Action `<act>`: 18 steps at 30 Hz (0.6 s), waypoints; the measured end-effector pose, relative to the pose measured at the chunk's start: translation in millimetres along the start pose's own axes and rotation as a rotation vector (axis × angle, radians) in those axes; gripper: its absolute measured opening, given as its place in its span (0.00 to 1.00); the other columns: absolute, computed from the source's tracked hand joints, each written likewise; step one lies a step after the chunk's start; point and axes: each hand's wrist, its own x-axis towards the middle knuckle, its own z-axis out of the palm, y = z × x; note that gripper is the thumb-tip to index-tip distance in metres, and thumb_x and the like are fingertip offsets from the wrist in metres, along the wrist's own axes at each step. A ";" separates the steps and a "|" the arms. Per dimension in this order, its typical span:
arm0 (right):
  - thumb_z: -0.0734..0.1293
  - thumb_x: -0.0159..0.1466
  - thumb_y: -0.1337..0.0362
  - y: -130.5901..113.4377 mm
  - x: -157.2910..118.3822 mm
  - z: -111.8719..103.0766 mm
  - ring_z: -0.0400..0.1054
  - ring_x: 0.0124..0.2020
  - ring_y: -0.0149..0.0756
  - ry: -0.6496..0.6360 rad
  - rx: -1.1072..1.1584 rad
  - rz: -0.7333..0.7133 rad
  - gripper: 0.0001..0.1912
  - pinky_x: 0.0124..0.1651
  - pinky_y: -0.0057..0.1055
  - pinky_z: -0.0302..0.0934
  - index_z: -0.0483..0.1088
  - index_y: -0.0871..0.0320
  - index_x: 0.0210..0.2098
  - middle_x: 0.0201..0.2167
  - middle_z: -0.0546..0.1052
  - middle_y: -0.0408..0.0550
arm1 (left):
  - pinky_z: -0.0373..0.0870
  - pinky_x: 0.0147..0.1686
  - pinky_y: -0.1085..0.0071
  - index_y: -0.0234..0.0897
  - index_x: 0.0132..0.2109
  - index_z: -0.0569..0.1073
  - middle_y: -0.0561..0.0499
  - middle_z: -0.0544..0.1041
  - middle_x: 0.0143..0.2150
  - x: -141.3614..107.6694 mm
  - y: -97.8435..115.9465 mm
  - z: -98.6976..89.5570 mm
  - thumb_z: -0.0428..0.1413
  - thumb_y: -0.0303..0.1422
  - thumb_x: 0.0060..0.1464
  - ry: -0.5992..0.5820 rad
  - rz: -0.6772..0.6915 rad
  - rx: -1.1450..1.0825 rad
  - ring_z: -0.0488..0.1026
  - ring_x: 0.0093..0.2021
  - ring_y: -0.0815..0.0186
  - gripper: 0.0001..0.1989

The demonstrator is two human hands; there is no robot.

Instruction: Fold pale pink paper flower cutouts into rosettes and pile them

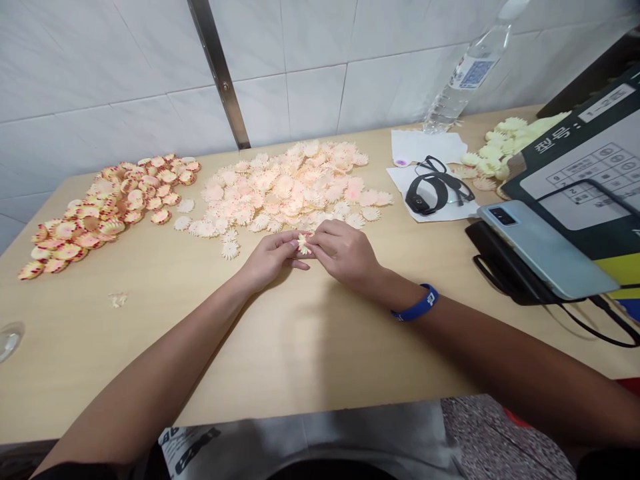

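Observation:
Both hands meet over the middle of the wooden table [280, 360], around a small pale yellow flower-like piece [303, 244]. My left hand [273, 259] pinches the piece from the left, with its lower fingers partly stretched out. From the right, my right hand [347, 252] has its fingertips closed on the same piece. Just beyond the hands lies a wide heap of pale pink and cream petal-edged discs [285, 187]. Farther left is a pile of cream discs with red edges [107, 207].
At the right are a phone [547, 247] on a black case [500, 260], a dark box [590, 167], black glasses and a band [429, 193] on white paper, pale yellow flower pieces [500, 143] and a water bottle [465, 77]. A tiled wall [320, 60] stands behind.

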 end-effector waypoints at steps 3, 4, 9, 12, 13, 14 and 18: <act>0.61 0.68 0.67 -0.8 0.0 -0.9 0.68 0.34 0.36 -0.022 0.026 0.016 0.12 0.37 0.32 0.61 0.75 0.56 0.32 0.33 0.75 0.50 | 0.78 0.37 0.68 0.31 0.45 0.78 0.42 0.81 0.40 0.3 -0.8 -1.5 0.61 0.35 0.51 0.007 -0.011 -0.025 0.80 0.45 0.55 0.15; 0.60 0.68 0.68 -1.1 0.0 -0.7 0.68 0.34 0.35 -0.018 0.034 0.024 0.12 0.36 0.31 0.61 0.75 0.57 0.32 0.33 0.74 0.50 | 0.78 0.37 0.68 0.31 0.45 0.78 0.42 0.81 0.41 0.4 -1.0 -2.0 0.60 0.34 0.51 0.011 -0.013 -0.033 0.80 0.45 0.55 0.15; 0.62 0.66 0.70 -0.9 0.5 1.9 0.66 0.30 0.32 0.024 0.057 0.032 0.09 0.33 0.28 0.59 0.72 0.58 0.33 0.31 0.72 0.48 | 0.79 0.37 0.68 0.31 0.46 0.79 0.41 0.82 0.42 0.0 -1.1 -2.6 0.62 0.35 0.50 0.014 -0.019 -0.055 0.81 0.43 0.55 0.17; 0.62 0.65 0.70 0.3 1.3 3.0 0.65 0.30 0.32 0.024 0.043 0.052 0.07 0.32 0.28 0.58 0.69 0.57 0.30 0.30 0.71 0.47 | 0.78 0.38 0.68 0.32 0.47 0.79 0.41 0.82 0.43 -1.4 0.7 -1.3 0.64 0.39 0.50 -0.018 0.014 -0.008 0.80 0.43 0.56 0.19; 0.62 0.64 0.70 0.6 1.5 3.3 0.65 0.30 0.32 0.026 0.038 0.057 0.07 0.32 0.28 0.58 0.69 0.57 0.30 0.30 0.71 0.47 | 0.78 0.39 0.68 0.32 0.47 0.79 0.41 0.81 0.44 -1.9 1.6 -0.8 0.64 0.40 0.50 -0.032 0.027 0.016 0.80 0.44 0.56 0.20; 0.62 0.64 0.70 0.8 1.7 3.5 0.65 0.29 0.32 0.030 0.036 0.058 0.07 0.32 0.28 0.58 0.68 0.57 0.29 0.30 0.71 0.47 | 0.78 0.39 0.68 0.32 0.47 0.79 0.41 0.81 0.45 -2.3 2.5 -0.4 0.64 0.41 0.50 -0.043 0.036 0.038 0.80 0.44 0.56 0.21; 0.62 0.64 0.70 0.9 2.1 4.0 0.65 0.29 0.32 0.051 0.044 0.058 0.08 0.32 0.28 0.59 0.68 0.57 0.29 0.29 0.71 0.46 | 0.78 0.39 0.68 0.32 0.47 0.79 0.40 0.80 0.48 -3.6 5.7 0.5 0.64 0.44 0.51 -0.058 0.054 0.090 0.80 0.44 0.55 0.22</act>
